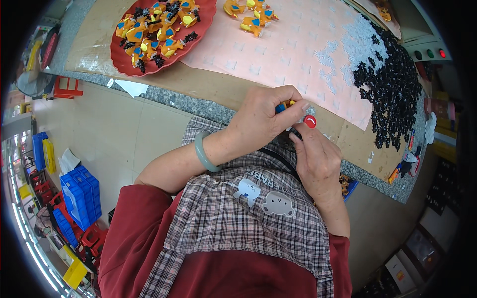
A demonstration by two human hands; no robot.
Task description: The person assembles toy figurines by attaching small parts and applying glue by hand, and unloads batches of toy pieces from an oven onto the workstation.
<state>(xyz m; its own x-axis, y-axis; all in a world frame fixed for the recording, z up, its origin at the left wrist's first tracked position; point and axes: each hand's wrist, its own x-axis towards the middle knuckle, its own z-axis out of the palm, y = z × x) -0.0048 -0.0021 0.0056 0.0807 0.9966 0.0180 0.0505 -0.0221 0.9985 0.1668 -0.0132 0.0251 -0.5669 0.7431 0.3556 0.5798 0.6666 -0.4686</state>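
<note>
Close up against a speckled counter [174,98], holds both bare hands near each other in front of a plaid apron [223,218]. Pinches an orange-and-blue figure [283,107] in the left hand [271,111], with thumb and forefinger nearly closed on it and most of it hidden behind them. Grips a small black piece [295,132] in the right hand [318,154], drawn almost together at thumb and fingertips; too covered to make out in full. Just beside the fingertips, shows a round red item [310,121] with a white mark; whether held or lying beyond, cannot tell. Faces a pink sheet [298,54] spread over brown board [213,89], strewn toward the right with pale pieces [357,44] and, next to them, with a broad heap of black pieces [395,89]. At upper left, has a red plate [201,42] piled with similar figures [136,34] and dark bits, and to its right a loose cluster of figures [251,26] on the sheet. Wears a pale green bangle [199,151] on the left wrist.
</note>
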